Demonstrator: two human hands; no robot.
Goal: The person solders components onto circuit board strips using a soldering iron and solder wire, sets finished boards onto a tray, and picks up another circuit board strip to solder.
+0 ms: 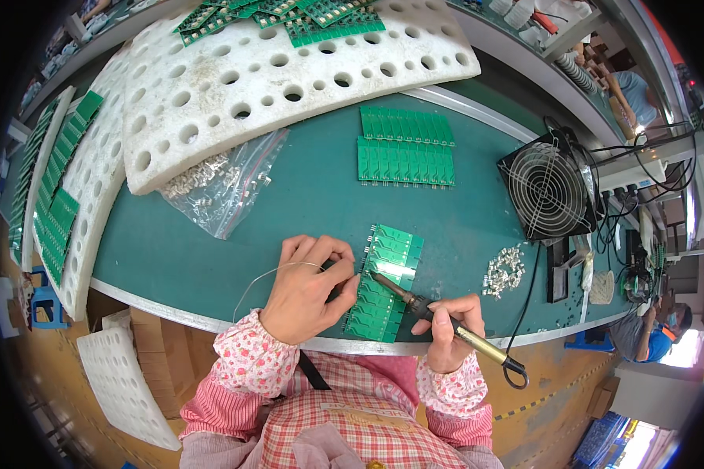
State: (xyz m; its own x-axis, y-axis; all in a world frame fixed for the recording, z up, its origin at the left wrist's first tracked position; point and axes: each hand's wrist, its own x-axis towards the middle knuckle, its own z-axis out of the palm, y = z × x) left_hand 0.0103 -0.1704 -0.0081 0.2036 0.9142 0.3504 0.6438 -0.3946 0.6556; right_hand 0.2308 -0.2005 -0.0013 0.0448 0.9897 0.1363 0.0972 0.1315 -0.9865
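My right fingers (468,309) grip soldering iron (481,345), left fingers (340,273) pinch wire (261,276); green board (391,248) looks part-done, loose parts (504,271) unused.

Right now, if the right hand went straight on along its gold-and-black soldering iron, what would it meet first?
Iron leading, the right hand would likely meet the green rectangular circuit-board panel; whether the tip touches is unclear.

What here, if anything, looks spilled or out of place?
Small white parts lie loose, as if spilled, on the table near the fan, while similar ones sit in a bag; perhaps set out deliberately. The board under the iron shows no clear damage.
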